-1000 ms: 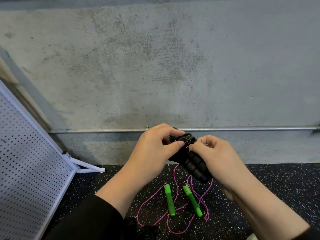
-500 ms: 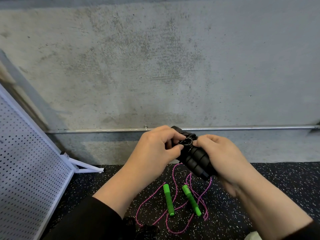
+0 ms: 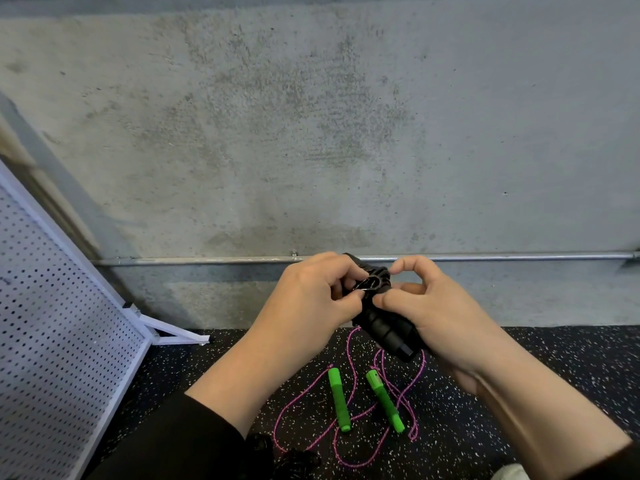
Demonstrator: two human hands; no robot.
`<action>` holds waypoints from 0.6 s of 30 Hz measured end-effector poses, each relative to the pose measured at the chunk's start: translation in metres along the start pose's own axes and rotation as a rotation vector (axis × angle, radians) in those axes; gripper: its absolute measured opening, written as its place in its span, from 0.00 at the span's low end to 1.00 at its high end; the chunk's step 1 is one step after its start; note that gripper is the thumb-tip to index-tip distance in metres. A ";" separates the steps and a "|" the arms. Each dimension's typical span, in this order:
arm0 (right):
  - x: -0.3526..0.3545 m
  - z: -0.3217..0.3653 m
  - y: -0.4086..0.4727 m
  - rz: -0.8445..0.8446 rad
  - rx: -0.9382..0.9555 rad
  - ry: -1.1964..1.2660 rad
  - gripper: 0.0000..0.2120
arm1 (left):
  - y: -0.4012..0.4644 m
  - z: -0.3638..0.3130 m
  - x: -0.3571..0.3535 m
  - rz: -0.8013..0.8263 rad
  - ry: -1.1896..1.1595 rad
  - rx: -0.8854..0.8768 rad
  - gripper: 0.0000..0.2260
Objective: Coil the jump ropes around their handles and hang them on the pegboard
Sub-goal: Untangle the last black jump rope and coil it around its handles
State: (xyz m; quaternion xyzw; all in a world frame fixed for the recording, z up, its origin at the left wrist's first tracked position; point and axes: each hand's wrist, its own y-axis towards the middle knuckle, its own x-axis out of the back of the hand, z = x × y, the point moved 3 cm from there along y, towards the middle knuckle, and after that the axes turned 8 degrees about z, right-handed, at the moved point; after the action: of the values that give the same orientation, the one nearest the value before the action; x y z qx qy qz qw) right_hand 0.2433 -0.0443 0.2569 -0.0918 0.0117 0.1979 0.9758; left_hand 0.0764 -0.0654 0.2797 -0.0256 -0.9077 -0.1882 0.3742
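I hold a black jump rope [image 3: 386,329] in front of me, its two ribbed handles side by side with black cord wound round their upper end. My right hand [image 3: 436,313] grips the handles from the right. My left hand [image 3: 311,299] pinches the cord's loop at the top of the bundle. Below, on the floor, lies a second rope with two green handles [image 3: 338,403] [image 3: 384,400] and a loose pink cord [image 3: 349,420]. The white pegboard [image 3: 52,334] leans at the left edge of view.
A concrete wall fills the background, with a metal pipe [image 3: 207,260] running along it low down. The floor is black speckled rubber [image 3: 554,375]. The pegboard's white foot [image 3: 176,336] juts out onto the floor. A dark object [image 3: 294,460] lies near my left sleeve.
Both hands have lifted the black bundle slightly. My right thumb and forefinger have moved up over the wound cord, while my left fingers keep working the loop at the top.
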 end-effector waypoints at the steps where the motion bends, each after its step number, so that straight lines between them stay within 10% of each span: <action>1: 0.001 0.001 0.001 0.001 0.010 -0.009 0.16 | 0.000 0.000 0.001 -0.002 -0.003 0.005 0.06; 18: 0.002 0.003 0.001 0.061 0.076 -0.060 0.12 | -0.002 0.003 -0.002 0.032 -0.211 0.195 0.06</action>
State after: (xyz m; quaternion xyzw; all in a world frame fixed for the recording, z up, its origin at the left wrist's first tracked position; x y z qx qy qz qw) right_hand 0.2445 -0.0423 0.2598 -0.0484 -0.0075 0.2295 0.9721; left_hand 0.0750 -0.0655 0.2757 -0.0233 -0.9554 -0.0893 0.2804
